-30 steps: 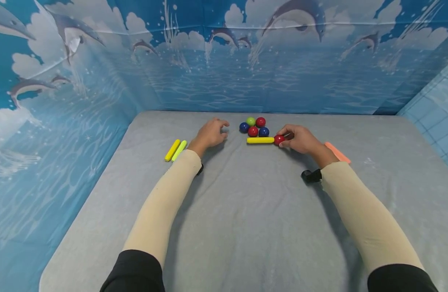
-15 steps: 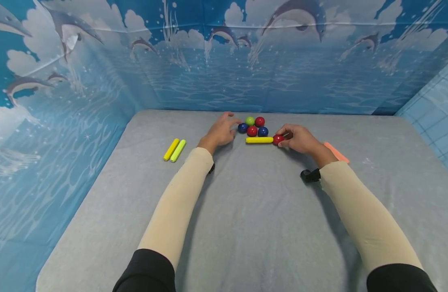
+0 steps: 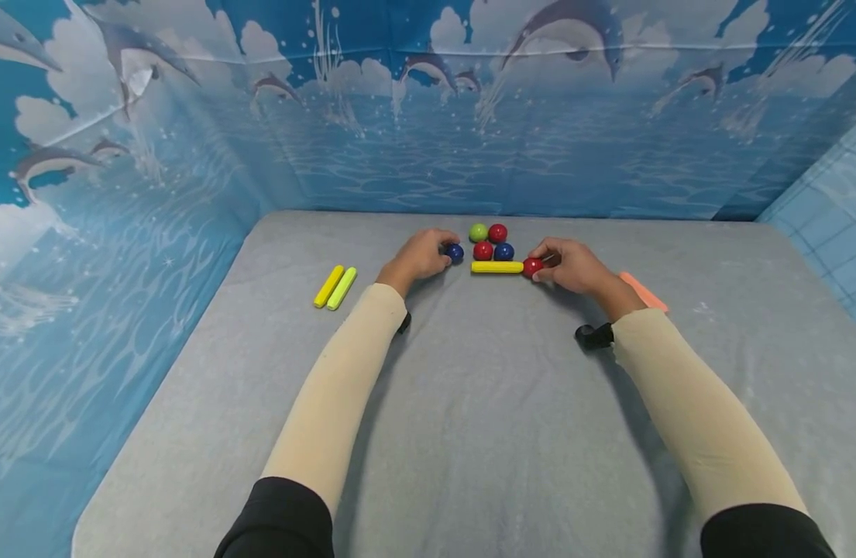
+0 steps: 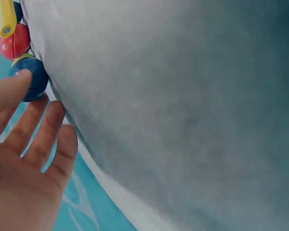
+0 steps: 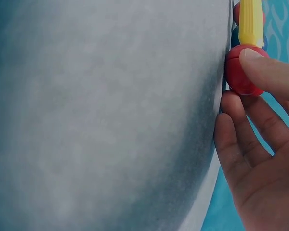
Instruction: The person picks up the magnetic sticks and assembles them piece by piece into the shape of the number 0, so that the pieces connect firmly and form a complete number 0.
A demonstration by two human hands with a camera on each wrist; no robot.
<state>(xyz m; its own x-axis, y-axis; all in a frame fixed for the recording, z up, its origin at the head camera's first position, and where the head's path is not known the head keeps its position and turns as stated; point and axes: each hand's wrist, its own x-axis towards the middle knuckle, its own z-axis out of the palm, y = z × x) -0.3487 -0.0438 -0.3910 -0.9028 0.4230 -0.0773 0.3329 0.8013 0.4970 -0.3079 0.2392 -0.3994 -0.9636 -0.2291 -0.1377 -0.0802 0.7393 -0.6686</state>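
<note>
Partly covered, blue ball [image 3: 456, 254] by left hand [image 3: 421, 256], red ball [image 3: 532, 267] by right [image 3: 572, 266].

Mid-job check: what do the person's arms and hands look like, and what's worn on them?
The left hand and right hand are bare, without gloves. Close-fitting cream fabric sleeves cover both forearms, with black fabric cuffs at their upper ends. A small black device shows at each wrist, more plainly on the right. No cables or markings are visible.
</note>
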